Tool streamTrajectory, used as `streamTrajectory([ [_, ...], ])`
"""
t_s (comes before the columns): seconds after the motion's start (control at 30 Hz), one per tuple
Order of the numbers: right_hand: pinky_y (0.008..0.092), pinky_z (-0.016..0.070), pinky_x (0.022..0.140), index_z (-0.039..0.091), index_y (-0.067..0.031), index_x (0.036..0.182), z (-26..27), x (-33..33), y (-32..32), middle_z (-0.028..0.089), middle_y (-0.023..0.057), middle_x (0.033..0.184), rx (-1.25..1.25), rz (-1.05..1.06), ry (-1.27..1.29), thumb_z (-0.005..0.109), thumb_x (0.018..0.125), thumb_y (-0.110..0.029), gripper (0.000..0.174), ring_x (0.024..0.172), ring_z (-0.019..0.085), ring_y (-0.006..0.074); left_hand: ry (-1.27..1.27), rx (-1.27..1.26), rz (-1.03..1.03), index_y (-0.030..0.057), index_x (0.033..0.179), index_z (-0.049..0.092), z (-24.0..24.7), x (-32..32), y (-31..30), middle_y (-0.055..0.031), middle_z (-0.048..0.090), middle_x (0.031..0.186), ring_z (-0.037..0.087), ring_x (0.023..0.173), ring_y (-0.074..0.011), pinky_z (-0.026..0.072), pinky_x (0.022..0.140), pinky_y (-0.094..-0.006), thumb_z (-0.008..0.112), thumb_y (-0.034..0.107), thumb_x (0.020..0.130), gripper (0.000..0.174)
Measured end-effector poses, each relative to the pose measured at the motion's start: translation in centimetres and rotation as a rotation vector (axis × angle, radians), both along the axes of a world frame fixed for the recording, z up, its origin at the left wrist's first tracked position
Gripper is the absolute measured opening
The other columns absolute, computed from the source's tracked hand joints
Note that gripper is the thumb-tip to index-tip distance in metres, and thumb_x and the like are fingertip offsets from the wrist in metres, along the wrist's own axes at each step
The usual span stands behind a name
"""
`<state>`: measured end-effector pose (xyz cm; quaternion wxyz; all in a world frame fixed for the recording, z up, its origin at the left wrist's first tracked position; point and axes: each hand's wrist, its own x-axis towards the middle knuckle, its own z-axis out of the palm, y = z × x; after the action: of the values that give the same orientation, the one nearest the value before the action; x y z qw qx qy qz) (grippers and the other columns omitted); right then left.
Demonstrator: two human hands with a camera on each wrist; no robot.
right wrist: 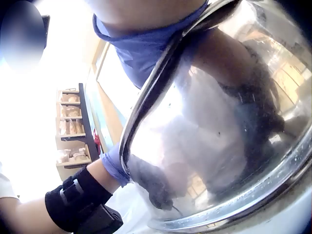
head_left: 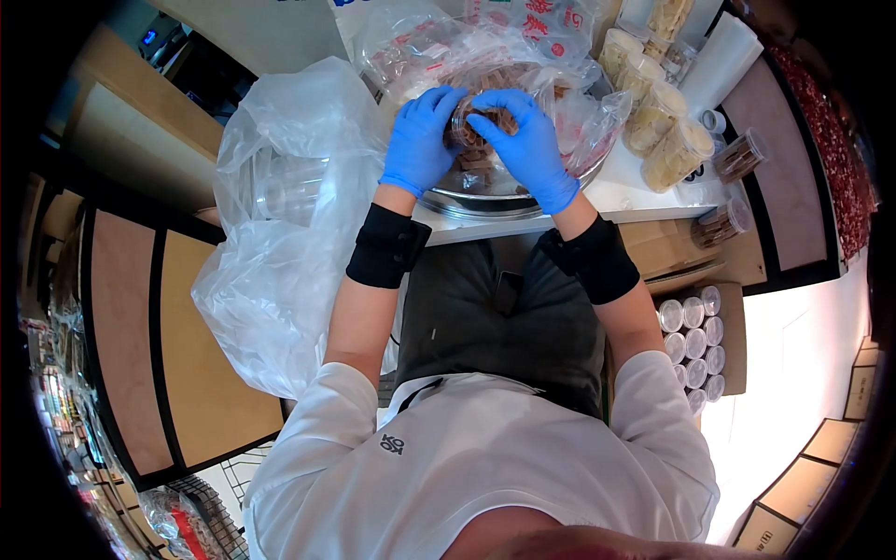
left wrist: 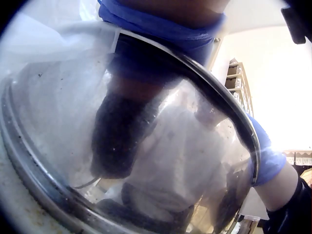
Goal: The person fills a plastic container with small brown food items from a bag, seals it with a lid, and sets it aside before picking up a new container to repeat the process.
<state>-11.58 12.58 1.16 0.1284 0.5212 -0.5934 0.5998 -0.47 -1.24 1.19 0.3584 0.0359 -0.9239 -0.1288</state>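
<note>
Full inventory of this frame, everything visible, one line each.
small jar: one, clear, brown pieces inside, over the bowl
bowl: one, silver metal, at the table edge
table: one, white, ahead of the person
big bag: one, clear plastic, left of the bowl
snack bags: a few, clear, behind the bowl
filled jars: several, pale contents, right of the bowl
capped jars: many, white tops, carton low right
wrist bands: two, black
left hand: blue glove, holds the small jar
right hand: blue glove, holds the small jar
</note>
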Motion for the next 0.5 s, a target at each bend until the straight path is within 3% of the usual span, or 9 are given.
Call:
streamTrajectory([
  [0.13, 0.0363, 0.0513, 0.083, 0.07, -0.0074, 0.102, 0.0, -0.4, 0.0, 0.07, 0.0089, 0.098, 0.038, 0.015, 0.14, 0.073, 0.081, -0.013, 0.022, 0.092, 0.065, 0.0297, 0.02, 0.001, -0.001, 0.0098, 0.129, 0.055, -0.2, -0.1, -0.2, -0.016, 0.059, 0.125, 0.056, 0.114, -0.037, 0.0467, 0.099, -0.0421, 0.08, 0.003, 0.061, 0.072],
  [0.23, 0.0376, 0.0496, 0.089, 0.069, -0.0092, 0.111, -0.7, -0.3, 0.0, 0.069, 0.0082, 0.108, 0.053, 0.033, 0.223, 0.07, 0.083, -0.015, 0.029, 0.1, 0.064, 0.0297, 0.048, 0.035, 0.0, 0.0081, 0.128, 0.054, -0.5, -0.4, -0.5, -0.0171, 0.06, 0.122, 0.057, 0.113, -0.038, 0.0469, 0.098, -0.0422, 0.081, 0.004, 0.062, 0.072],
  [0.3, 0.041, 0.0449, 0.098, 0.064, -0.0112, 0.124, -1.2, 0.1, 0.1, 0.063, 0.0086, 0.127, 0.192, -0.153, 0.476, 0.065, 0.088, -0.018, 0.037, 0.113, 0.059, 0.0283, 0.046, 0.065, 0.026, 0.0086, 0.127, 0.054, -0.5, -0.3, -0.4, -0.0161, 0.059, 0.123, 0.056, 0.113, -0.0365, 0.0452, 0.098, -0.0429, 0.079, 0.006, 0.063, 0.069],
  [0.5, 0.0451, 0.0352, 0.109, 0.047, -0.0119, 0.143, -1.0, 0.7, -0.4, 0.045, 0.0126, 0.147, 0.314, 0.007, 0.515, 0.059, 0.093, -0.026, 0.053, 0.135, 0.044, 0.0296, 0.1, 0.163, 0.125, 0.0069, 0.13, 0.051, -0.5, -0.1, -0.5, -0.02, 0.06, 0.119, 0.057, 0.111, -0.0384, 0.0473, 0.095, -0.0424, 0.079, 0.006, 0.065, 0.07],
])
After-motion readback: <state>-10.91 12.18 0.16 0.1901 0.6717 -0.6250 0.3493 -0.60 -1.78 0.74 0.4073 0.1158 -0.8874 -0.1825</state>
